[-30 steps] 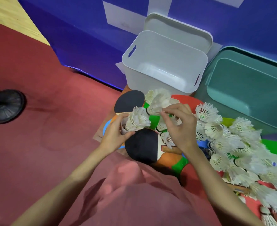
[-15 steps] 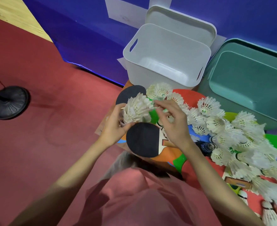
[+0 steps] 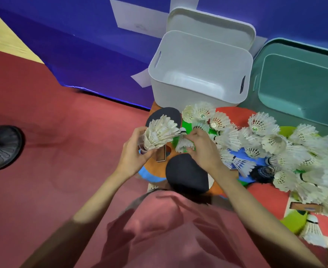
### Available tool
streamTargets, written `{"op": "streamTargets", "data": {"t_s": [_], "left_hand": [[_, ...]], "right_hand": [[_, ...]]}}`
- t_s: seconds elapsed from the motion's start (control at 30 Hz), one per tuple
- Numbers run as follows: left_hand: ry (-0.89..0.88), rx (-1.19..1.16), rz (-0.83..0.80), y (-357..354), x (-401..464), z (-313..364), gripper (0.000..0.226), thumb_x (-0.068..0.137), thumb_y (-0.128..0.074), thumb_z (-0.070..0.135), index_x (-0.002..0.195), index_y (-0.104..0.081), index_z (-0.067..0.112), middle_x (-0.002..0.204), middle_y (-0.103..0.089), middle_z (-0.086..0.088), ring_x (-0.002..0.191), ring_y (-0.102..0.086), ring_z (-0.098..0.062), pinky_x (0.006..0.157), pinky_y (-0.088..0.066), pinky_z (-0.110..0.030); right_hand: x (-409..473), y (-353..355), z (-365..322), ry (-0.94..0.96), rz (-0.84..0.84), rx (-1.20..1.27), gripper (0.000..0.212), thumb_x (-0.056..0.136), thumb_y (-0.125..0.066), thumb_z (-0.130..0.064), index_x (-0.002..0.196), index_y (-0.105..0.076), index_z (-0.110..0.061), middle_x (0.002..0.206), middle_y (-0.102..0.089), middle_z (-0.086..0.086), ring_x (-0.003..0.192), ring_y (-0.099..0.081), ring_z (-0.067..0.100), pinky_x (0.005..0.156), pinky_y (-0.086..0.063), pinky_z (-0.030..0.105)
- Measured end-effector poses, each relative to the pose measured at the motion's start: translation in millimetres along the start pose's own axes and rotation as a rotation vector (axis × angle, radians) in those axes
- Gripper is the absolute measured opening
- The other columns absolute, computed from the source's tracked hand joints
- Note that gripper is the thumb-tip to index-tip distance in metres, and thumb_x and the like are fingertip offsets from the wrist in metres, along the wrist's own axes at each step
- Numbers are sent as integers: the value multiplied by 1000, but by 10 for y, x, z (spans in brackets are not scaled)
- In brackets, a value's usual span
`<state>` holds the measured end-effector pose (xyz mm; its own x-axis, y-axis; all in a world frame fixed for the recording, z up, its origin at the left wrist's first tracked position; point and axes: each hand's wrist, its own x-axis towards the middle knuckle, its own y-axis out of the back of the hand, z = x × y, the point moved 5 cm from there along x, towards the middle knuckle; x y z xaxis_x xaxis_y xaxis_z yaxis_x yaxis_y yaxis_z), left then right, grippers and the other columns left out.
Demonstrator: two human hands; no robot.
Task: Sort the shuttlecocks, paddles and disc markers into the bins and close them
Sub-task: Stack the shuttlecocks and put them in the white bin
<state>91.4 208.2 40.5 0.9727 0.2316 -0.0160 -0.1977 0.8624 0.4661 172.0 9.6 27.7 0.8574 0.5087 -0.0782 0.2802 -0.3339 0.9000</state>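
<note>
My left hand [image 3: 133, 153] grips a nested stack of white shuttlecocks [image 3: 160, 133] held on its side. My right hand [image 3: 202, 149] pinches a single shuttlecock [image 3: 183, 144], its cork touching the stack's open end. Many loose shuttlecocks [image 3: 271, 144] lie in a heap to the right, over coloured disc markers [image 3: 236, 115]. Two black paddles lie among them, one [image 3: 186, 175] below my hands and one [image 3: 164, 114] behind the stack. An open white bin [image 3: 200, 74] stands behind the heap, with an open teal bin [image 3: 298, 84] to its right.
The white bin's lid [image 3: 211, 22] leans on the blue wall [image 3: 85, 45] behind it. A black round stand base [image 3: 1, 147] sits on the red floor [image 3: 53, 151] at the left. My pink-clad knee [image 3: 169, 229] fills the bottom.
My right hand has picked one shuttlecock from the heap and brought its cork to the stack in my left hand. The view has tilted, so the bins sit higher in frame.
</note>
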Motion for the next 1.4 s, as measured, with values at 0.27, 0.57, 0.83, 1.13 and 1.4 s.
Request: {"op": "streamTargets", "data": {"t_s": [0.27, 0.57, 0.83, 1.13, 1.4], "left_hand": [[-66, -5, -115, 181, 255, -142, 52, 77, -79, 7, 120, -50, 8, 97, -67, 21, 82, -63, 6, 69, -47, -11], [-154, -35, -199, 48, 463, -17, 50, 76, -77, 3, 119, -52, 4, 98, -66, 10, 85, -61, 7, 73, -46, -11], [-196, -56, -328, -169, 475, 16, 52, 74, -72, 6, 120, -51, 15, 106, -65, 3, 97, -63, -11, 80, -50, -29], [-116, -130, -310, -197, 475, -85, 58, 72, -74, 11, 122, -47, 19, 111, -62, 12, 100, -62, -9, 83, -52, -32], [-120, -143, -237, -139, 499, -66, 57, 71, -76, 16, 118, -46, 25, 110, -59, 21, 100, -60, -2, 83, -48, -21]], "right_hand": [[54, 435, 88, -206, 437, 226, 14, 87, -60, -4, 93, -73, -7, 83, -63, 8, 72, -59, 19, 69, -50, 35], [-31, 799, -34, -510, 645, 859, 14, 82, -68, 1, 91, -71, -10, 66, -67, -7, 56, -60, 2, 60, -50, 15], [-80, 516, -210, -553, 422, 859, 8, 80, -69, 3, 88, -72, 2, 64, -66, 3, 49, -59, 0, 56, -49, 12], [86, 644, -44, -526, 312, 1055, 12, 86, -65, -3, 96, -71, -2, 88, -71, 11, 71, -67, 15, 59, -51, 21], [486, 466, 355, -292, 148, -218, 32, 81, -62, 1, 111, -68, -6, 113, -47, 13, 110, -41, 30, 78, -44, 33]]}}
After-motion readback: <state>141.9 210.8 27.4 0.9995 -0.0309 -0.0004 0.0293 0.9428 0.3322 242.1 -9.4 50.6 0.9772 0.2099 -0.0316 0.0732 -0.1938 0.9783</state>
